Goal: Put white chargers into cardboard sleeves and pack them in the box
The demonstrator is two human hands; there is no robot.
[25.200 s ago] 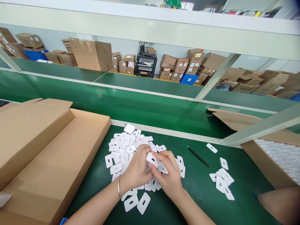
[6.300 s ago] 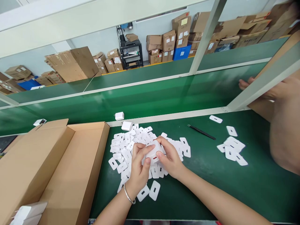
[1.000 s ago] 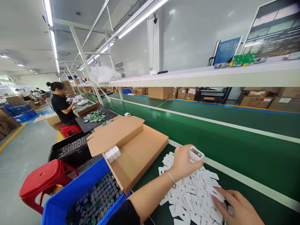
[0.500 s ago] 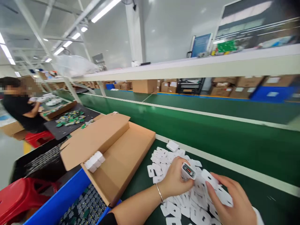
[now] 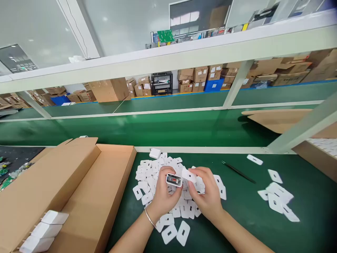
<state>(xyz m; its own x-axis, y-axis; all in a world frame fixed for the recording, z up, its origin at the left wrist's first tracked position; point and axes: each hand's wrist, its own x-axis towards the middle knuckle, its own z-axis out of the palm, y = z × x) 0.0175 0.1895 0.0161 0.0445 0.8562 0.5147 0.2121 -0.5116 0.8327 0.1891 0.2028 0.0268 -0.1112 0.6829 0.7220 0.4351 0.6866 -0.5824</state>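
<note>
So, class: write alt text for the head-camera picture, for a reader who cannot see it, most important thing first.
Over a green bench, the left hand holds a white charger body with its open end up, while the right hand brings a white slotted cover to it. More covers are heaped beneath; a cardboard box lies open at left.

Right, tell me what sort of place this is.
Most likely an electronics assembly line in a factory. A long green conveyor belt runs past the bench, a heap of white slotted cover plates lies by the hands, and stacked cartons line the far wall.
</note>
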